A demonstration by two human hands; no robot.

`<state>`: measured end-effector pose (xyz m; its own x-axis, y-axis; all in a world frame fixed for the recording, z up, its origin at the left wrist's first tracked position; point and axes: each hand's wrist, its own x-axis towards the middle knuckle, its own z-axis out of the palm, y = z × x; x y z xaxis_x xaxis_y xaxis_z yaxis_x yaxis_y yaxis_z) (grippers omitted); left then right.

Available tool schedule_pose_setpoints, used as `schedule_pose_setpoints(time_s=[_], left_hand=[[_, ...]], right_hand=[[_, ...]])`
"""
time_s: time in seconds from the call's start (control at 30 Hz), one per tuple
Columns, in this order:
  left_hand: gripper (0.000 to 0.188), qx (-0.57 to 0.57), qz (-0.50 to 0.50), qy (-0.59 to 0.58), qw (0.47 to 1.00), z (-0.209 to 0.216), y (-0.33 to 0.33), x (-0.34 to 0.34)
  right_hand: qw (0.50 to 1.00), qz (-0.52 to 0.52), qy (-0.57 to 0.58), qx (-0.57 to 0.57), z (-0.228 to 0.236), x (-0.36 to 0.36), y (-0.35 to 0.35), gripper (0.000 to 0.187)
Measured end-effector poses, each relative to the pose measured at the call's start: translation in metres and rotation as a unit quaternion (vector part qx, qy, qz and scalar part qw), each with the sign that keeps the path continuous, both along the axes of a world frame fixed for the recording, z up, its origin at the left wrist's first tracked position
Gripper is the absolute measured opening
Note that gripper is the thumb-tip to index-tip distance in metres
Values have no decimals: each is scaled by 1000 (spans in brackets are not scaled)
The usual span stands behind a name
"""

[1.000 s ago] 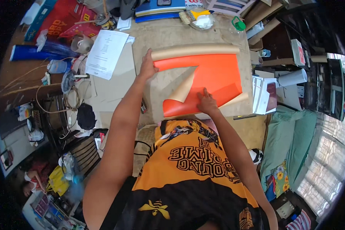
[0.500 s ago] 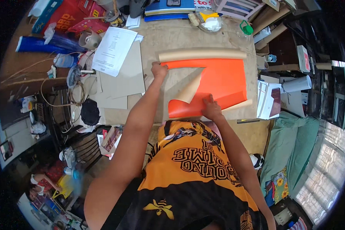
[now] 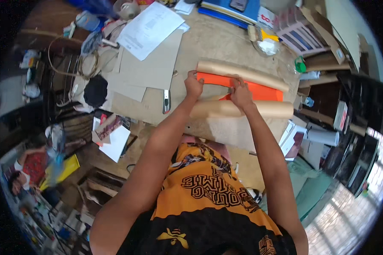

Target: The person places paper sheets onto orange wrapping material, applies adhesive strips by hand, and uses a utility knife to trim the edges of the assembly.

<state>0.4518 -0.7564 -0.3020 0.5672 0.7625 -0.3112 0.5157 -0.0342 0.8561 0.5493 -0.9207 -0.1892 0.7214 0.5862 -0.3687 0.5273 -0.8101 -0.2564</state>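
An orange sheet with a tan back lies on the table, its far edge curled into a long tan roll. Its near edge is curled into a second tan roll. A cut-out gap shows bare table near the sheet's left end. My left hand is closed on the sheet's left end, by the far roll. Bent over the middle of the orange strip, my right hand has its fingers closed at the sheet beside the gap. A utility knife lies left of the sheet, beside my left forearm.
Grey boards and a printed white paper cover the table's left side. At the back are blue books and a container of white stuff. A green-capped bottle stands far right. A person in red is at lower left.
The sheet's near part, flat before, is now curled into a tan roll. My right hand has moved up from the near edge to the strip's middle. The utility knife has come into view.
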Motion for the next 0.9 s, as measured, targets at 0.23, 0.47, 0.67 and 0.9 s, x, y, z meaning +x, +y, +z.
schedule_pose_setpoints(time_s=[0.23, 0.47, 0.67, 0.9], left_hand=[[48, 15, 60, 0, 998, 11, -12, -6], [49, -7, 63, -23, 998, 7, -12, -5], [43, 45, 12, -46, 998, -4, -11, -10], [37, -8, -43, -48, 998, 2, 0, -34]], right_hand=[[999, 42, -10, 32, -46, 23, 0, 68], [995, 5, 28, -95, -47, 56, -13, 79], [993, 24, 13, -116, -38, 49, -39, 73], [995, 71, -13, -73, -53, 22, -78, 54]])
